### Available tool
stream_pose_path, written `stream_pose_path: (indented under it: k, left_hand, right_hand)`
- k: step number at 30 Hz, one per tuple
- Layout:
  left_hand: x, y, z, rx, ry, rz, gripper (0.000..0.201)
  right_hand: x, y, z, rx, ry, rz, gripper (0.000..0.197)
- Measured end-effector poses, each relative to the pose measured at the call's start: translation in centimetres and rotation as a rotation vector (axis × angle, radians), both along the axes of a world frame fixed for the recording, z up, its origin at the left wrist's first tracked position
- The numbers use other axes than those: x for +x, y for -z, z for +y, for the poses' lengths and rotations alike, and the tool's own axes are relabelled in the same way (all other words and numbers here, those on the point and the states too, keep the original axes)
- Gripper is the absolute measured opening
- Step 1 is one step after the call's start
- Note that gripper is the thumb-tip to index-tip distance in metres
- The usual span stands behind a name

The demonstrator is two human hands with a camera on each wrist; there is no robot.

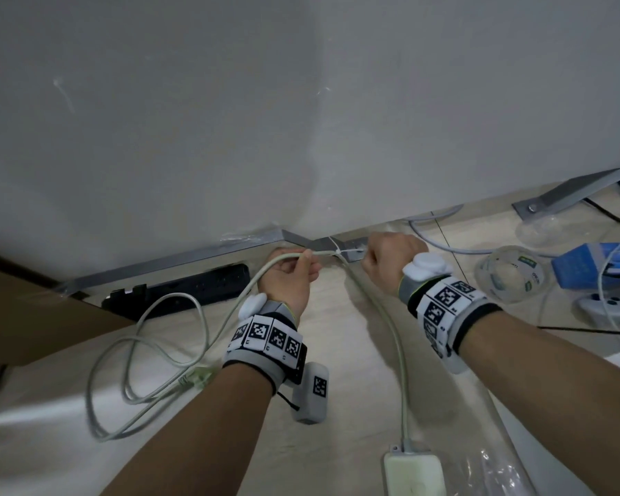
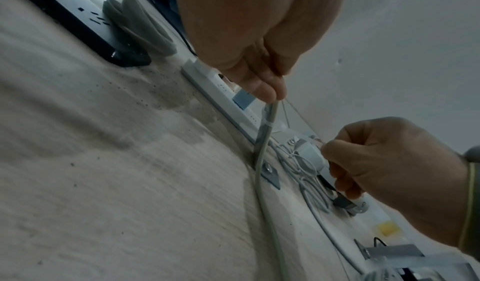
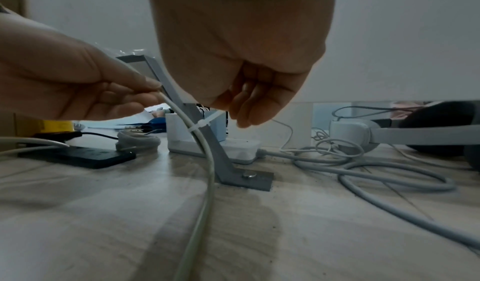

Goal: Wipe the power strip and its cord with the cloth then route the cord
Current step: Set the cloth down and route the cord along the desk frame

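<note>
Pale wood floor (image 1: 355,352) under white panel, clutter of cables around. Left hand (image 1: 289,277) pinches cord (image 3: 207,162) against grey bracket (image 3: 223,162); grip pressed tight on it. Right hand (image 1: 391,259) pinches tail of zip tie (image 3: 205,121) looped round cord and bracket. White strip (image 1: 414,474) lies on floor near right forearm, cord running up to bracket. Cord looks light, springy, fairly stiff; best held close beside tie. Cloth not seen.

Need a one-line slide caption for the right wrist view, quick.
Right hand pulls a white zip tie binding the pale cord to a grey metal bracket, left hand steadying the cord.
</note>
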State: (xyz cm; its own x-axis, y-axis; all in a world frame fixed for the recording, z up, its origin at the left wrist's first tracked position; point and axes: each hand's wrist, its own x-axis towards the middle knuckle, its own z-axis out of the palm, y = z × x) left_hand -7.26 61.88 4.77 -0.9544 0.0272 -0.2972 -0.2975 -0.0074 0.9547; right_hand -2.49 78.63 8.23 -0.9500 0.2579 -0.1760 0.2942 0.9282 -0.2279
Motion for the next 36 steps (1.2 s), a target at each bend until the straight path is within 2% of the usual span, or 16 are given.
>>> stream_pose_path:
  k: [6, 11, 16, 21, 27, 30, 33, 36]
  left_hand:
    - [-0.4, 0.3, -0.2, -0.043, 0.006, -0.013, 0.01]
    - [-0.5, -0.3, 0.1, -0.046, -0.001, -0.02, 0.017]
    - [-0.3, -0.4, -0.1, -0.071, 0.002, 0.001, 0.014]
    - [-0.6, -0.2, 0.0, -0.124, 0.007, -0.035, 0.013]
    - [-0.7, 0.0, -0.6, -0.161, 0.054, -0.127, 0.021]
    - [-0.3, 0.1, -1.5, -0.091, 0.033, -0.278, 0.036]
    - [0.4, -0.1, -3.2, 0.105, -0.004, -0.446, 0.051]
    - [0.5, -0.4, -5.2, 0.227, -0.095, -0.539, 0.054]
  right_hand:
    - [0.7, 0.5, -0.3, -0.006, 0.059, -0.013, 0.016]
    - [3.1, 2.1, -3.1, -0.028, -0.03, -0.092, 0.013]
    - [3.3, 2.9, -5.7, -0.028, -0.095, -0.083, 0.02]
    - [2.7, 2.7, -6.6, 0.025, -0.169, -0.113, 0.019]
    - [2.4, 3.3, -7.4, -0.059, -0.092, -0.151, 0.017]
    - [3.1, 2.7, -7.1, -0.115, -0.023, -0.138, 0.016]
    - [3.7, 1.7, -7.0, -0.179, 0.071, -0.113, 0.015]
    - [4.0, 0.7, -6.5, -0.196, 0.118, -0.097, 0.016]
